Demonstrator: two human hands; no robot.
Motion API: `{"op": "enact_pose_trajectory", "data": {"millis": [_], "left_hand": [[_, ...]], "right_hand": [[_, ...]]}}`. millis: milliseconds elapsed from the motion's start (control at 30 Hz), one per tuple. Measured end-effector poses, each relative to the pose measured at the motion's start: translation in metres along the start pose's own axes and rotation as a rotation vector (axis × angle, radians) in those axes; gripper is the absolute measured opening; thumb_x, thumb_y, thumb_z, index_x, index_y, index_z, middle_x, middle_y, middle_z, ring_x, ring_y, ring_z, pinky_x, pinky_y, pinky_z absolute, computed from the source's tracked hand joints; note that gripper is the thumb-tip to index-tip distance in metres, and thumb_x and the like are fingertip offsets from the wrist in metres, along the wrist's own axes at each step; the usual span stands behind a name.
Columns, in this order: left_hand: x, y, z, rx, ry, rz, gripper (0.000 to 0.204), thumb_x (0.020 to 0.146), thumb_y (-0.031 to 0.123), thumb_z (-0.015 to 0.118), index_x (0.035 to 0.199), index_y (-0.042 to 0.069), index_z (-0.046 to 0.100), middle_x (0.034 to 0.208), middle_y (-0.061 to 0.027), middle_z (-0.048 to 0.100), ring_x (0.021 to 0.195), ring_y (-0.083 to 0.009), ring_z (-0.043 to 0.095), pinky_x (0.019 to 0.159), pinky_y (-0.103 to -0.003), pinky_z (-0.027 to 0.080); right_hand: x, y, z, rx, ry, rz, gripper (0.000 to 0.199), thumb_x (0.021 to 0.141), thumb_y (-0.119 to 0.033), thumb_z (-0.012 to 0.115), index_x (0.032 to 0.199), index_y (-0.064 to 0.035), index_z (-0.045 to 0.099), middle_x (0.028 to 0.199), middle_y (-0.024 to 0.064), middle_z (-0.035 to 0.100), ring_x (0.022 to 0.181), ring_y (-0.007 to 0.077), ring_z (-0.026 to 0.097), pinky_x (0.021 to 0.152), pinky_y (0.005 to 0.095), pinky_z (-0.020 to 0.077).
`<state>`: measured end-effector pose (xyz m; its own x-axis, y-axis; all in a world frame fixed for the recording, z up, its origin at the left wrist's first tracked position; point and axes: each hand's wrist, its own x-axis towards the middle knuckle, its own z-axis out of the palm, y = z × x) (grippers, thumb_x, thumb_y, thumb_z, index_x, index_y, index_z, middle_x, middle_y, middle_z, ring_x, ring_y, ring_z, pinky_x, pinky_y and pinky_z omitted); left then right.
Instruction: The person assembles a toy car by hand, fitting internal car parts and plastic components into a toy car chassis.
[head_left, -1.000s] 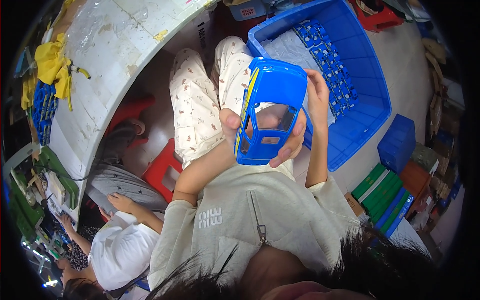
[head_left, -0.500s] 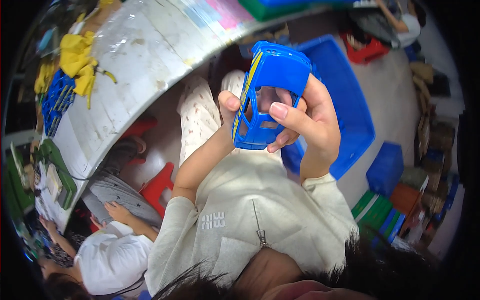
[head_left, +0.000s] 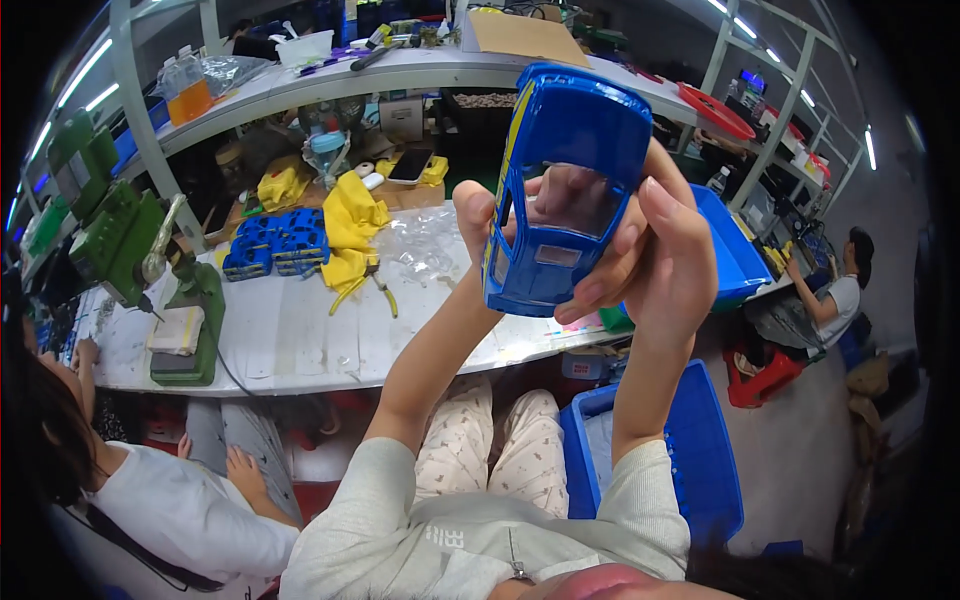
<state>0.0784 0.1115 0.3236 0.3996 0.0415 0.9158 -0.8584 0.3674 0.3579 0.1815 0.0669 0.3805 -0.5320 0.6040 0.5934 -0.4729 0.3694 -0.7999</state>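
Head view is showing the bench from above, and I am going from the left side to the right. At nine o'clock a green press machine [head_left: 190, 300] is standing on the white worktable [head_left: 300, 340], and a co-worker in a white shirt [head_left: 170, 510] is sitting below it, at about eight o'clock. Near ten o'clock some blue car shells [head_left: 275, 245] are lying in a small pile, and a yellow cloth [head_left: 350, 225] is lying just beside them, touching their right edge.

In the middle, the left hand [head_left: 480, 215] is holding the left side of a blue toy car body [head_left: 565, 190], with the thumb pressing on its edge. The car body is raised in the air at about twelve o'clock, above the worktable, with its hollow inside facing the camera. The right hand [head_left: 660, 260] is gripping its right side, the fingers [head_left: 600, 285] curling under it and reaching into the window opening.

At five o'clock a blue crate [head_left: 710, 470] is standing on the floor beside the person's knees. At three o'clock another person [head_left: 835, 295] is sitting at a far bench.
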Motion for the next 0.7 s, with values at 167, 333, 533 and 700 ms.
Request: {"op": "enact_pose_trajectory", "data": {"millis": [167, 333, 533, 700], "left_hand": [[-0.013, 0.005, 0.0, -0.071, 0.183, 0.064, 0.043, 0.059, 0.038, 0.054, 0.088, 0.007, 0.051, 0.1, -0.0184, 0.051, 0.079, -0.0343, 0.055, 0.07, -0.043, 0.048], [-0.021, 0.0, -0.004, 0.121, 0.366, 0.113, 0.046, 0.062, 0.045, 0.051, 0.091, 0.008, 0.05, 0.09, -0.0183, 0.053, 0.068, -0.0309, 0.057, 0.059, -0.039, 0.05], [-0.017, -0.016, -0.013, 0.076, 0.145, 0.117, 0.062, 0.062, 0.051, 0.051, 0.099, 0.002, 0.044, 0.078, -0.0204, 0.052, 0.049, -0.0258, 0.053, 0.044, -0.031, 0.047], [-0.034, -0.037, -0.017, -0.024, 0.043, 0.218, 0.06, 0.067, 0.049, 0.051, 0.107, 0.006, 0.042, 0.095, -0.0249, 0.047, 0.062, -0.0269, 0.057, 0.045, -0.035, 0.047]], "right_hand": [[-0.003, 0.007, 0.003, 0.021, 0.017, -0.091, 0.054, 0.074, -0.021, 0.052, 0.117, 0.008, 0.037, 0.083, 0.0096, 0.056, 0.048, 0.0076, 0.055, 0.043, 0.0185, 0.0494], [-0.006, 0.015, -0.005, -0.173, 0.024, -0.106, 0.035, 0.081, -0.014, 0.052, 0.11, 0.0046, 0.045, 0.08, 0.0069, 0.056, 0.047, 0.0049, 0.052, 0.042, 0.0173, 0.0474], [-0.014, 0.017, -0.018, -0.115, 0.028, 0.099, 0.038, 0.082, -0.032, 0.045, 0.097, 0.0024, 0.052, 0.081, 0.008, 0.057, 0.057, 0.0067, 0.055, 0.044, 0.0146, 0.0456], [-0.02, 0.019, -0.022, -0.128, 0.021, 0.244, 0.048, 0.079, -0.03, 0.048, 0.107, 0.0087, 0.044, 0.084, 0.0133, 0.059, 0.043, 0.0147, 0.057, 0.038, 0.0199, 0.0483]]}}
